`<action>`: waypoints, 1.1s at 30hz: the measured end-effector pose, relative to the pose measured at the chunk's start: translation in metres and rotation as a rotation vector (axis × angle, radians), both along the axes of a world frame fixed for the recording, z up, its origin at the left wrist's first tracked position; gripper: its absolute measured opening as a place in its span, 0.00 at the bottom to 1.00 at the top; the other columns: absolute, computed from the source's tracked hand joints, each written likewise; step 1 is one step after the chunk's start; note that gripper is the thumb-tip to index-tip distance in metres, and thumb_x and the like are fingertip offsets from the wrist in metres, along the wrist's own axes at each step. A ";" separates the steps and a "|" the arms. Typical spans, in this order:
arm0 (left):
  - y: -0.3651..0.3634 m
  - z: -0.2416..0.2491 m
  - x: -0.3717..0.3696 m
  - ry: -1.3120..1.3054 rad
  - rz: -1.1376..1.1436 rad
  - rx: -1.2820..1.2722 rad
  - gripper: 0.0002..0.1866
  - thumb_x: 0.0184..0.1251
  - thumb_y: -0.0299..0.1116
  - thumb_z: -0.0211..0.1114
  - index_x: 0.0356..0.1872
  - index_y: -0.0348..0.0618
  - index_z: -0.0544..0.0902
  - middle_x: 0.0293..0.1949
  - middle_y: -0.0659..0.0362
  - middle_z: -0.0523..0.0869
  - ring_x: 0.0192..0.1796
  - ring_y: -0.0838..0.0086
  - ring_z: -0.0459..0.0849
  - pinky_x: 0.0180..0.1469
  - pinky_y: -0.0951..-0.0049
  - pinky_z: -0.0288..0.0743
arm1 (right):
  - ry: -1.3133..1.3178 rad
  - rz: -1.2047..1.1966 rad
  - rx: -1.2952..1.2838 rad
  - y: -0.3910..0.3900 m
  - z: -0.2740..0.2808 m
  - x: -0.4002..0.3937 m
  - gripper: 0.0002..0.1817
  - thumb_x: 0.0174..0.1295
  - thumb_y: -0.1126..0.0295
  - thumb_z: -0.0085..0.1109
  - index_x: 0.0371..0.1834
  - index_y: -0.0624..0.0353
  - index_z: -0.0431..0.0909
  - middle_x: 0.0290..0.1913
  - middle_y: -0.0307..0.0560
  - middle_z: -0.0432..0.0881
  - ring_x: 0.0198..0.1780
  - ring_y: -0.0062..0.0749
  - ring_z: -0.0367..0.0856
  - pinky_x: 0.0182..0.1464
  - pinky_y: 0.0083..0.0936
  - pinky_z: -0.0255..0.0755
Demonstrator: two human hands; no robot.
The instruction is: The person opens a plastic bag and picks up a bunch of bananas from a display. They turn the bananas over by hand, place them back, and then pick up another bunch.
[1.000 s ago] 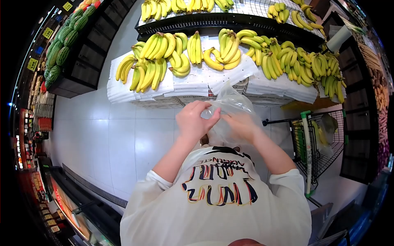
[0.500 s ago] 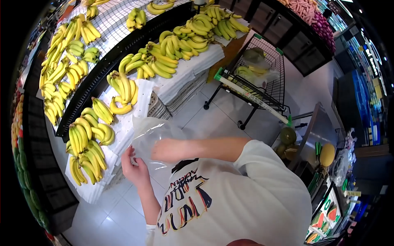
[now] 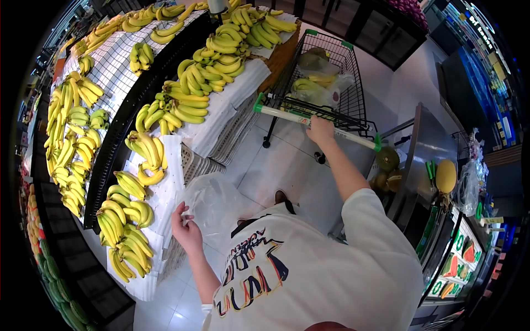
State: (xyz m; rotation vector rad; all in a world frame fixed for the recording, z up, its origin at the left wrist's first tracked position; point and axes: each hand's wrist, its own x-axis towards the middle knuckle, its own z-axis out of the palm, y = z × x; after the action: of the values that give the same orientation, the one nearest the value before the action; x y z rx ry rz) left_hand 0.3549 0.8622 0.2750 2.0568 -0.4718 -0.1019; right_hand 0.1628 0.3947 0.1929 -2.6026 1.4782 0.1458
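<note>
My left hand (image 3: 187, 227) pinches the edge of a clear plastic bag (image 3: 212, 201), which hangs puffed out in front of my shirt. Bananas (image 3: 131, 247) lie in bunches on the white-covered ledge to the left of that hand. My right arm reaches forward, and my right hand (image 3: 320, 131) is closed around the handle bar (image 3: 348, 135) of a shopping cart (image 3: 356, 83). Inside the cart are bagged bananas (image 3: 312, 84) and a dark round fruit (image 3: 313, 58), partly covered by plastic.
A wire-mesh shelf (image 3: 124, 52) with more bananas stands behind a black divider (image 3: 113, 146). Stacked white crates (image 3: 229, 140) support the ledge. At the right, a metal counter (image 3: 422, 132) stands beside round melons (image 3: 387, 159). Watermelons (image 3: 55, 276) line the far left.
My right hand has left the plastic bag and moved forward and right onto the cart handle. The left hand keeps the bag. The view has shifted slightly.
</note>
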 end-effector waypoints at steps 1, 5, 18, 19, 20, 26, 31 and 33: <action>-0.007 0.000 -0.002 0.008 -0.011 0.003 0.32 0.50 0.06 0.46 0.57 0.38 0.82 0.46 0.55 0.86 0.35 0.77 0.80 0.41 0.78 0.77 | 0.021 -0.042 0.098 -0.010 -0.006 -0.004 0.24 0.58 0.58 0.69 0.54 0.57 0.76 0.41 0.51 0.86 0.45 0.46 0.86 0.45 0.43 0.80; -0.033 0.001 -0.015 0.036 -0.073 0.061 0.33 0.49 0.06 0.46 0.57 0.38 0.82 0.46 0.55 0.86 0.35 0.77 0.80 0.40 0.77 0.78 | 0.016 0.039 0.065 -0.008 -0.007 -0.004 0.11 0.62 0.62 0.64 0.42 0.55 0.82 0.36 0.49 0.87 0.39 0.45 0.88 0.39 0.42 0.82; -0.081 -0.018 -0.039 0.089 -0.116 0.232 0.32 0.46 0.05 0.42 0.54 0.34 0.80 0.52 0.52 0.85 0.49 0.69 0.85 0.44 0.73 0.82 | -0.135 0.258 0.270 0.054 -0.014 -0.022 0.13 0.56 0.58 0.66 0.36 0.54 0.84 0.30 0.50 0.87 0.35 0.47 0.88 0.38 0.42 0.81; -0.083 -0.016 -0.040 0.108 -0.108 0.263 0.32 0.45 0.05 0.42 0.54 0.33 0.80 0.52 0.52 0.85 0.48 0.69 0.86 0.44 0.73 0.82 | -0.175 0.240 0.260 0.062 -0.014 -0.022 0.13 0.56 0.58 0.67 0.36 0.55 0.83 0.29 0.50 0.87 0.34 0.47 0.88 0.38 0.42 0.81; -0.085 -0.013 -0.041 0.127 -0.100 0.295 0.32 0.45 0.05 0.42 0.53 0.33 0.80 0.52 0.51 0.85 0.47 0.68 0.86 0.44 0.73 0.82 | -0.196 0.234 0.261 0.068 -0.014 -0.022 0.12 0.54 0.59 0.67 0.33 0.55 0.81 0.27 0.49 0.86 0.33 0.46 0.88 0.36 0.42 0.80; -0.077 -0.022 -0.036 0.128 -0.169 0.317 0.36 0.44 0.05 0.43 0.57 0.35 0.81 0.54 0.50 0.85 0.45 0.66 0.88 0.46 0.72 0.82 | -0.341 0.266 0.262 0.087 -0.016 -0.022 0.12 0.56 0.60 0.65 0.34 0.56 0.81 0.29 0.49 0.86 0.32 0.45 0.87 0.38 0.42 0.80; -0.075 -0.013 -0.020 0.180 -0.209 0.283 0.38 0.44 0.05 0.43 0.61 0.36 0.79 0.58 0.48 0.84 0.51 0.63 0.89 0.51 0.72 0.80 | -0.367 0.208 0.294 0.093 -0.015 -0.019 0.11 0.54 0.60 0.65 0.35 0.55 0.81 0.30 0.49 0.86 0.34 0.47 0.87 0.40 0.44 0.80; -0.071 -0.011 -0.010 0.186 -0.232 0.254 0.39 0.44 0.05 0.43 0.63 0.36 0.78 0.60 0.48 0.83 0.52 0.62 0.89 0.53 0.72 0.80 | -0.370 0.194 0.236 0.097 -0.020 -0.016 0.11 0.53 0.60 0.65 0.34 0.54 0.82 0.31 0.48 0.86 0.34 0.48 0.87 0.40 0.44 0.80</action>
State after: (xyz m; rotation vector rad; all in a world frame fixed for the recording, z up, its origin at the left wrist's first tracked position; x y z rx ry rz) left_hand 0.3453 0.7917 0.2638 2.2047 -0.6042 -0.5111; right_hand 0.1466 0.4916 0.1729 -2.4127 1.0191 -0.1276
